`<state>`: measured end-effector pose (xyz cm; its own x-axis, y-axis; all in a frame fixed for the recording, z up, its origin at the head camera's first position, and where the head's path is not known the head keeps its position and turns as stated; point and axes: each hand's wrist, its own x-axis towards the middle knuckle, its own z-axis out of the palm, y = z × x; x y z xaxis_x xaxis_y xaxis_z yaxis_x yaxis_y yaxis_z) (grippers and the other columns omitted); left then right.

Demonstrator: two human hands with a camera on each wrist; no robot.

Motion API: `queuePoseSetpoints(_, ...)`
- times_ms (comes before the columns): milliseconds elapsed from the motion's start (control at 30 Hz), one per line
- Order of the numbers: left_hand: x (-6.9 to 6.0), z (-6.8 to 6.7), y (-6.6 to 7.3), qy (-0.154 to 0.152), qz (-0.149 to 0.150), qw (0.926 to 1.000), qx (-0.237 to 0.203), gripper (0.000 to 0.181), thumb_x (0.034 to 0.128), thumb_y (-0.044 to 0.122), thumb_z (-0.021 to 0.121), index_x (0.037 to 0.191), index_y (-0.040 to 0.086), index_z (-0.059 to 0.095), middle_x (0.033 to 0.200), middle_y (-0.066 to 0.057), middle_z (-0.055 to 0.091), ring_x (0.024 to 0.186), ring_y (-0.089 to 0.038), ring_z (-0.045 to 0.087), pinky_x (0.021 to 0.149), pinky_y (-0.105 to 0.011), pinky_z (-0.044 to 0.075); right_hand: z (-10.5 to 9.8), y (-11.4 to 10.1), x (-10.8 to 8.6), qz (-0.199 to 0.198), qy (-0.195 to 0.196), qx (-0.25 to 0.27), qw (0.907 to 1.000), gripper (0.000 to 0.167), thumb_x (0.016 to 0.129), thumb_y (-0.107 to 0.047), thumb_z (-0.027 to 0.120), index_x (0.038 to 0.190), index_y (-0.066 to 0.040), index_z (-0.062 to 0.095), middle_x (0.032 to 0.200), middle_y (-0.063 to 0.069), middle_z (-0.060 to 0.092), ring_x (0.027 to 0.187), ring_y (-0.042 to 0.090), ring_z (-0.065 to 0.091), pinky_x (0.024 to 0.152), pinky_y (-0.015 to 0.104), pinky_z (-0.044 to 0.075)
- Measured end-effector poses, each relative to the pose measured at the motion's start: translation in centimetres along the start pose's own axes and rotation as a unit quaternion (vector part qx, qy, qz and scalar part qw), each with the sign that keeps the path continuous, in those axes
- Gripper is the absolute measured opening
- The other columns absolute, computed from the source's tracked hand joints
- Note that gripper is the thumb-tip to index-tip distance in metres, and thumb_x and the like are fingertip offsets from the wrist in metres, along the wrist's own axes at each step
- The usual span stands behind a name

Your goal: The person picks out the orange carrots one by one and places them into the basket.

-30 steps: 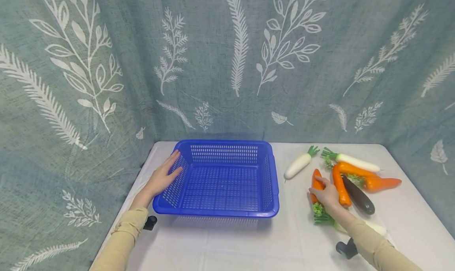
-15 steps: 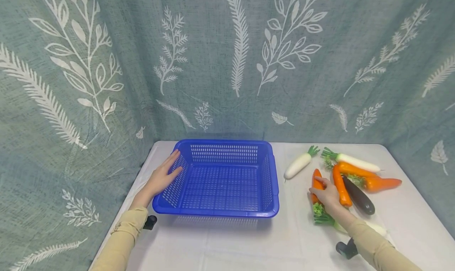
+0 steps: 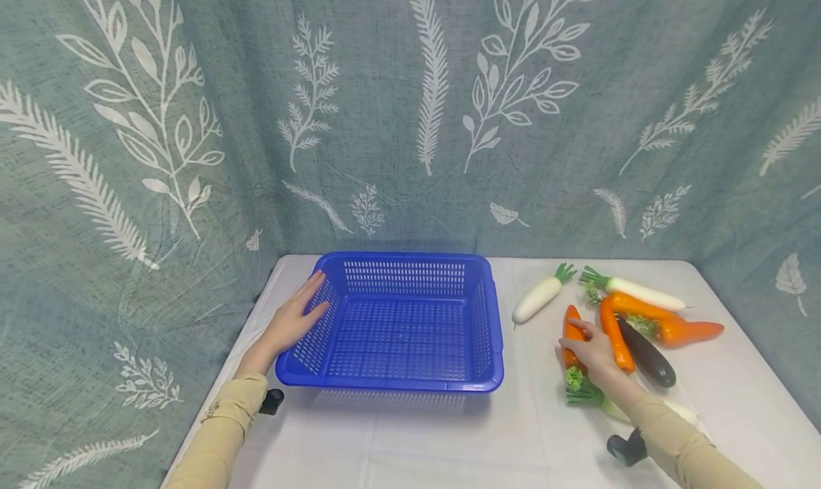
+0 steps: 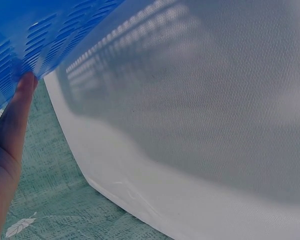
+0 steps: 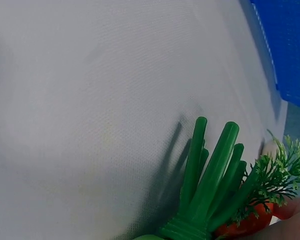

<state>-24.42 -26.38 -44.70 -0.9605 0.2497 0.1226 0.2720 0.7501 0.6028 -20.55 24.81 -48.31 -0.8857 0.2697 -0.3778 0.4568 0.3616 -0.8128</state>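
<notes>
A blue plastic basket (image 3: pixel 398 385) stands on the white table. My left hand (image 3: pixel 291 325) rests at its left side with fingers straight; the left wrist view shows a finger (image 4: pixel 22 95) touching the slotted wall. To the right of the basket, my right hand (image 3: pixel 593 346) pinches an orange carrot (image 3: pixel 573 314) between thumb and fingers. The carrot lies tip away from me, its leafy green top (image 5: pixel 277 180) towards me. Close by are the green stalks (image 5: pixel 210 175) of a white radish (image 3: pixel 680 410), partly hidden under the right forearm.
Another white radish (image 3: pixel 537 300) lies between basket and carrot. Beyond the right hand are a third white radish (image 3: pixel 648 294), a dark eggplant (image 3: pixel 651 353), another carrot (image 3: pixel 689 332) and long orange vegetables (image 3: pixel 616 336). A green patterned curtain (image 3: pixel 398 118) hangs behind the table.
</notes>
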Motion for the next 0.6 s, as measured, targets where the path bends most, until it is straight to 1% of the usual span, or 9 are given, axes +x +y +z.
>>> queuePoseSetpoints(200, 0.00, -0.08, 0.07, -0.001, 0.003, 1.0000, -0.005, 0.060, 0.0990, 0.026, 0.047, 0.149, 0.002, 0.024, 0.157, -0.019, 0.018, 0.142, -0.043, 0.021, 0.112, -0.061, 0.021, -0.14, 0.05, 0.10, 0.013, -0.003, 0.025, 0.9996, 0.062, 0.091, -0.011, 0.056, 0.147, -0.004, 0.031, 0.148, 0.031, 0.024, 0.128, 0.042, 0.032, 0.110, 0.052, 0.034)
queuePoseSetpoints(367, -0.09, -0.11, 0.13, -0.001, 0.004, 1.0000, -0.003, 0.060, 0.0991, 0.026, 0.046, 0.149, 0.001, 0.024, 0.157, -0.019, 0.019, 0.142, -0.043, 0.021, 0.112, -0.062, 0.022, -0.29, -0.03, 0.02, 0.031, -0.017, 0.059, 0.9976, 0.062, 0.092, -0.013, 0.055, 0.149, -0.007, 0.028, 0.151, 0.030, 0.020, 0.131, 0.042, 0.030, 0.112, 0.052, 0.032)
queuePoseSetpoints(467, -0.12, -0.10, 0.13, 0.000, 0.005, 1.0000, -0.003, 0.060, 0.0991, 0.027, 0.046, 0.149, 0.001, 0.025, 0.157, -0.019, 0.019, 0.142, -0.043, 0.021, 0.112, -0.061, 0.022, -0.42, -0.13, -0.07, 0.028, -0.026, 0.079, 0.9962, 0.063, 0.093, -0.012, 0.054, 0.149, -0.006, 0.027, 0.152, 0.030, 0.017, 0.133, 0.043, 0.028, 0.112, 0.052, 0.032)
queuePoseSetpoints(533, -0.12, -0.10, 0.11, 0.000, 0.005, 1.0000, -0.002, 0.060, 0.0992, 0.027, 0.046, 0.149, 0.001, 0.025, 0.157, -0.019, 0.019, 0.142, -0.043, 0.021, 0.112, -0.061, 0.022, -0.53, -0.21, -0.19, 0.021, -0.027, 0.084, 0.9959, 0.062, 0.092, -0.011, 0.052, 0.149, -0.006, 0.027, 0.153, 0.030, 0.016, 0.133, 0.042, 0.028, 0.111, 0.051, 0.034)
queuePoseSetpoints(600, -0.11, -0.09, 0.11, -0.001, 0.005, 1.0000, -0.002, 0.060, 0.0991, 0.027, 0.046, 0.149, 0.001, 0.024, 0.157, -0.020, 0.019, 0.142, -0.043, 0.021, 0.112, -0.061, 0.022, -0.63, -0.27, -0.28, 0.012, -0.028, 0.091, 0.9954, 0.063, 0.092, -0.010, 0.052, 0.149, -0.005, 0.026, 0.153, 0.030, 0.016, 0.132, 0.042, 0.030, 0.105, 0.044, 0.043)
